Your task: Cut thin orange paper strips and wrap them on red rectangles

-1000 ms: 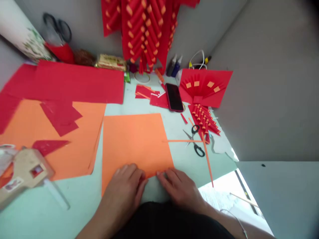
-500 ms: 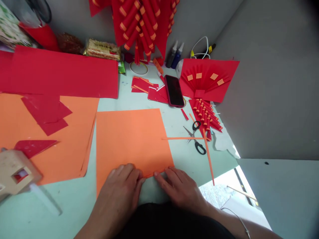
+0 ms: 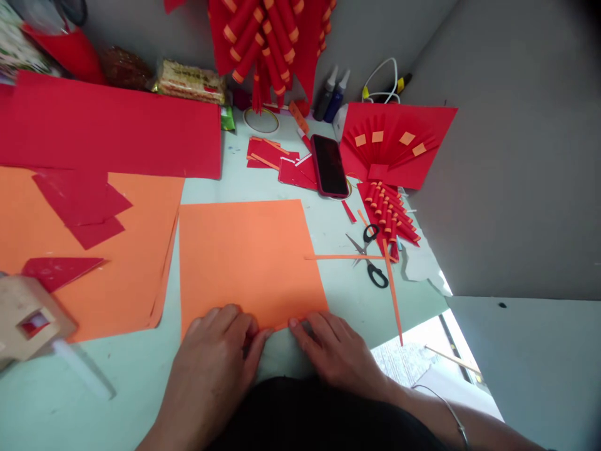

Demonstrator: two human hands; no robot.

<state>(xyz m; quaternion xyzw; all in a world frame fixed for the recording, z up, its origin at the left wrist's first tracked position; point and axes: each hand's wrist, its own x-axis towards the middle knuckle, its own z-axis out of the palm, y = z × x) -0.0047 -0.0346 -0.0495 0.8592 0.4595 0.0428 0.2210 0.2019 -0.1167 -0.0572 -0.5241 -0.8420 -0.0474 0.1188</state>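
A sheet of orange paper lies flat on the pale green tabletop in front of me. My left hand rests at its near edge, fingers curled and pinched on the paper's border. To the right, my right hand pinches the same near edge with thumb and fingers, a short gap from the left thumb. Between the thumbs the edge looks narrowly folded or rolled; the fingertips hide most of it. A thin orange strip overlaps the sheet's right side and crosses the scissors.
At left are a glue gun, orange sheets and red paper. A phone lies beyond the sheet. Red paper firecrackers and a red card stand at the right, near the table edge and wall.
My left hand has shifted slightly left along the near edge, its thumb more apart from the fingers. The right hand keeps its pinch. The view has tilted a little.
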